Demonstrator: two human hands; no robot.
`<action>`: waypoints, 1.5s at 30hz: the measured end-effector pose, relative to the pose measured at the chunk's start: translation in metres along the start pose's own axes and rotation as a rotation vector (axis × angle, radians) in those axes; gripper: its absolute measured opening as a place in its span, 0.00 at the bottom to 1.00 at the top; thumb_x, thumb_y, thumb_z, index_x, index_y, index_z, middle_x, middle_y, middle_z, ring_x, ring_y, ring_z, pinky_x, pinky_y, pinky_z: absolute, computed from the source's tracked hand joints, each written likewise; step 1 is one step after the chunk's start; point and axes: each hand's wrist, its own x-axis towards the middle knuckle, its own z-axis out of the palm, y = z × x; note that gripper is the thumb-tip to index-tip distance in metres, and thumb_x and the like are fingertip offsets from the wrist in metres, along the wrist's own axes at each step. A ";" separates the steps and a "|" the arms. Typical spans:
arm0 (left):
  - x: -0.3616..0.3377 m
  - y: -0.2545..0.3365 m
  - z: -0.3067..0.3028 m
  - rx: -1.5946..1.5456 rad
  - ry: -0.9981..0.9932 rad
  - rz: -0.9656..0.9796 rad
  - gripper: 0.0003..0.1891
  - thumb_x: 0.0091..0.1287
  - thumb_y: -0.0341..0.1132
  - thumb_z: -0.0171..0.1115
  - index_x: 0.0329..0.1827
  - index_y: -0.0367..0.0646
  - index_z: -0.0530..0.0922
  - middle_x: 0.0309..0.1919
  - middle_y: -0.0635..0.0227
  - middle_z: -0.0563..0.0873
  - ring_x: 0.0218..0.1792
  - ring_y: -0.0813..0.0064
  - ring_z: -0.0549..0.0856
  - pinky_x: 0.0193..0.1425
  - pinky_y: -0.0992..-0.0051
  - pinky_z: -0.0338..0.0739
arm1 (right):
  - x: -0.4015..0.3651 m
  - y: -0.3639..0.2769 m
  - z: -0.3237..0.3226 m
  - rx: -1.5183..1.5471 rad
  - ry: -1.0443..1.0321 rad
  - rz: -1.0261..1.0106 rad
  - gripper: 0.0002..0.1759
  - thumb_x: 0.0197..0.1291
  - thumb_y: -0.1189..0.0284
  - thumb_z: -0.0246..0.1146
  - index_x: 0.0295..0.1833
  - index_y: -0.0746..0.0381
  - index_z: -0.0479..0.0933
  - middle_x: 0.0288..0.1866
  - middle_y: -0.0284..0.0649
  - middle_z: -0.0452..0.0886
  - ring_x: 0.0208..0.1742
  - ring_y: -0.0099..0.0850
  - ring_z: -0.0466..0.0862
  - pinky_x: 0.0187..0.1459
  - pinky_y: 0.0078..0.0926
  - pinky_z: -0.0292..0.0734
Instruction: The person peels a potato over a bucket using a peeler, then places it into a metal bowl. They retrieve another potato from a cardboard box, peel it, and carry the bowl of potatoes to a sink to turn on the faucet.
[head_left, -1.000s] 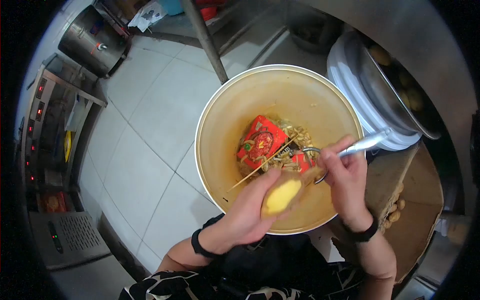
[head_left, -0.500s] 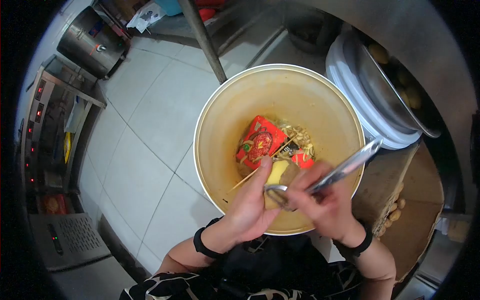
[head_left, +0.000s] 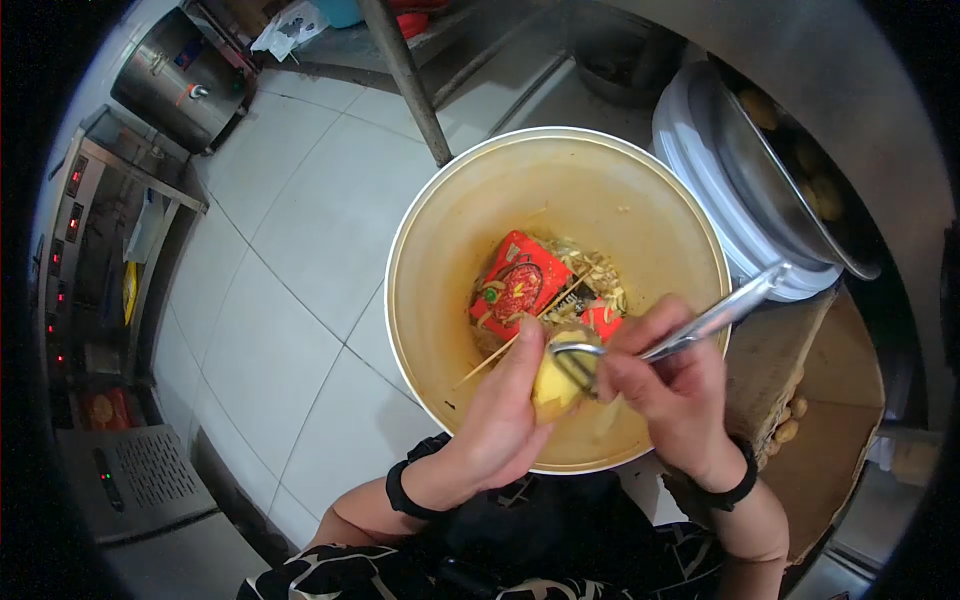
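A partly peeled potato is held in my left hand, above the near part of a large round bucket. My right hand is closed around a metal peeler; its looped head lies against the potato's upper right side. Yellow flesh shows over much of the potato, with brown skin near its top. Down in the bucket are a red packet, peelings and a thin wooden stick.
White lids and a metal bowl stand right of the bucket. A cardboard box holding potatoes is at the lower right. A metal table leg rises behind the bucket; steel equipment lines the left.
The peeler head has moved up the potato, and my right hand has shifted slightly right. More yellow flesh faces the camera. My left hand keeps its hold.
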 end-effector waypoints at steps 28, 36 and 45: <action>0.000 0.010 0.007 -0.115 0.035 -0.064 0.21 0.65 0.52 0.38 0.52 0.49 0.65 0.44 0.71 0.75 0.43 0.80 0.75 0.46 0.77 0.70 | 0.012 0.011 -0.028 -0.494 0.227 -0.207 0.05 0.53 0.79 0.56 0.29 0.65 0.67 0.23 0.32 0.70 0.22 0.17 0.68 0.23 0.14 0.62; -0.001 0.001 0.002 -0.021 0.063 -0.017 0.17 0.67 0.49 0.36 0.50 0.49 0.64 0.44 0.71 0.74 0.45 0.78 0.73 0.47 0.75 0.70 | -0.010 0.005 0.001 -0.229 -0.185 0.029 0.07 0.51 0.80 0.59 0.33 0.64 0.67 0.24 0.30 0.67 0.25 0.17 0.69 0.25 0.13 0.63; -0.002 0.005 0.002 -0.003 0.049 -0.070 0.17 0.66 0.51 0.38 0.46 0.49 0.66 0.39 0.71 0.74 0.39 0.78 0.75 0.39 0.77 0.72 | 0.011 0.008 -0.026 -0.604 0.119 -0.006 0.05 0.54 0.78 0.56 0.31 0.62 0.66 0.19 0.27 0.67 0.20 0.14 0.66 0.20 0.12 0.60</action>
